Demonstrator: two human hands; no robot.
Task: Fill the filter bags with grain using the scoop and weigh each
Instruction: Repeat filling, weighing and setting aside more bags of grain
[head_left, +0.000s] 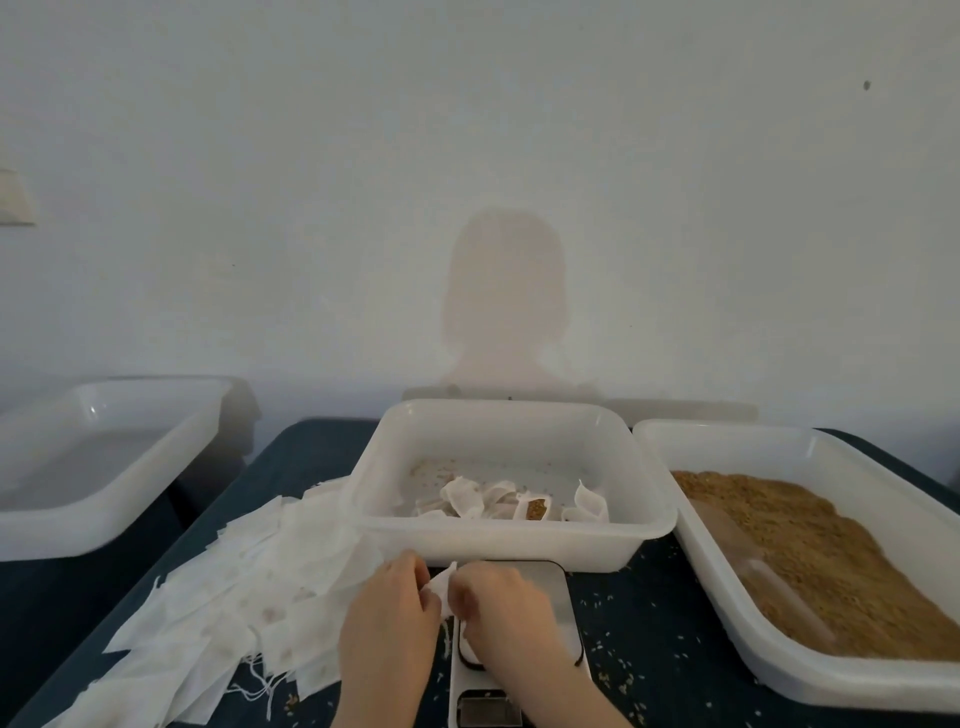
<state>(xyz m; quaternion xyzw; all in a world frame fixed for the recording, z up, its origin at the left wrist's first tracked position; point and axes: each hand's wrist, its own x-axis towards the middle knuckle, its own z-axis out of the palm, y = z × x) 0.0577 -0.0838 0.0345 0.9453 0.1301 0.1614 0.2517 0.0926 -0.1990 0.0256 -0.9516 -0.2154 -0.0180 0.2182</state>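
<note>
Bag (440, 583) pinched between your left hand (390, 613) and right hand (506, 608), over the scale (540, 587) at 6 o'clock.

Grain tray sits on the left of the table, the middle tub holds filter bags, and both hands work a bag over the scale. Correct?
Not quite: the head view shows the grain tray on the right. The middle tub does hold filter bags, and left hand and right hand work a bag over the scale.

A makeshift packing station: white plastic tubs (511, 540), a digital scale (545, 587) and loose grain (810, 551) crowd a cloth-covered table (311, 457) against a bare wall (467, 130).
</note>
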